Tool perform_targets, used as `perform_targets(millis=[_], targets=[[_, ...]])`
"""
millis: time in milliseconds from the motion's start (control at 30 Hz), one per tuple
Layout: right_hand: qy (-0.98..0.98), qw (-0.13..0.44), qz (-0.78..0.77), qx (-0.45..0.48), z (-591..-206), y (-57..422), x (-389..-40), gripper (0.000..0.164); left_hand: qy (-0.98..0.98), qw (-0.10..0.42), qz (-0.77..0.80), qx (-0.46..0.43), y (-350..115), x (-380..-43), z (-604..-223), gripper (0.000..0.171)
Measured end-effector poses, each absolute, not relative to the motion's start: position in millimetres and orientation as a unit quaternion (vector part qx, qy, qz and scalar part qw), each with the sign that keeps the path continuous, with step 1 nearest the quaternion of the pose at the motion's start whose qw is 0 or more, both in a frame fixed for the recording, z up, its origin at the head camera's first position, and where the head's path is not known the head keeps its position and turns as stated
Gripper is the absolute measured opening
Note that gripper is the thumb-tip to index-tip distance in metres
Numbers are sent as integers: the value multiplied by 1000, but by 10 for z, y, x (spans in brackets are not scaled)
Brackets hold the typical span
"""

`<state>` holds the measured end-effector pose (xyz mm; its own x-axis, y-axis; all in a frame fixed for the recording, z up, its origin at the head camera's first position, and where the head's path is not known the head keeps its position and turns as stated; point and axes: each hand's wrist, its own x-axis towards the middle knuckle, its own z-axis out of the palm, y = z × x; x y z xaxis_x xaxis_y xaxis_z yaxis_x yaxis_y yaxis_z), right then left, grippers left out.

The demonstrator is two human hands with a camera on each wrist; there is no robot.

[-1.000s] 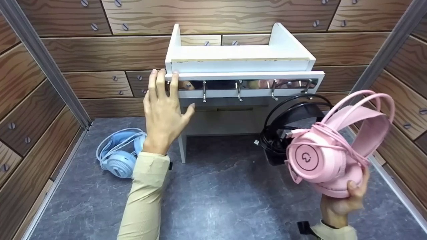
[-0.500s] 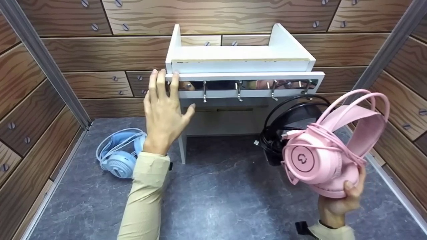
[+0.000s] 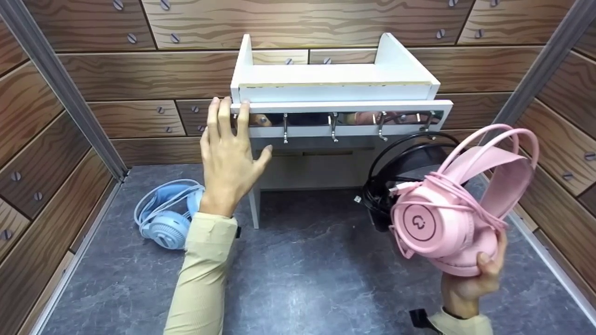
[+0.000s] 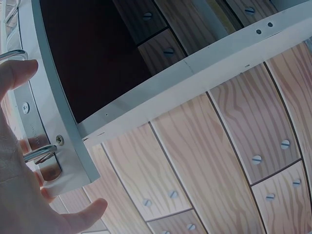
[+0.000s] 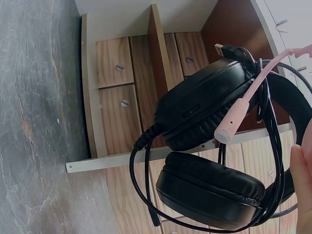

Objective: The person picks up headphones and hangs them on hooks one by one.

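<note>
My left hand rests with extended fingers on the left end of the white hook rail, thumb spread apart; the left wrist view shows this hand beside the rail's metal hooks. At the right, my right hand grips a pink headset by its lower ear cup, with its cable wound around it. Behind it, a black headset hangs at the rail's right end, partly hidden in the head view. The right wrist view shows both ear cups of this black headset and the pink microphone boom before it.
A light blue headset lies on the grey floor left of my left forearm. The rail fronts a white shelf unit against the wood-patterned back wall. Several metal hooks line the rail.
My right hand has shifted slightly left with the pink headset, which has turned a little. The left hand stays on the rail, and the black and blue headsets have not moved.
</note>
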<state>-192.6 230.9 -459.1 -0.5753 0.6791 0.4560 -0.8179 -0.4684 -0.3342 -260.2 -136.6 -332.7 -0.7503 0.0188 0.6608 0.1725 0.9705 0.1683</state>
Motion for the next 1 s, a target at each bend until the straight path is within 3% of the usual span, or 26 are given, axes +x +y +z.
perform_targets(millis=[1000], targets=[[-260,438,849,137,-4612,2238,-1921,61,-934,334,-117,-48,-1364,-2593,-3315,88]])
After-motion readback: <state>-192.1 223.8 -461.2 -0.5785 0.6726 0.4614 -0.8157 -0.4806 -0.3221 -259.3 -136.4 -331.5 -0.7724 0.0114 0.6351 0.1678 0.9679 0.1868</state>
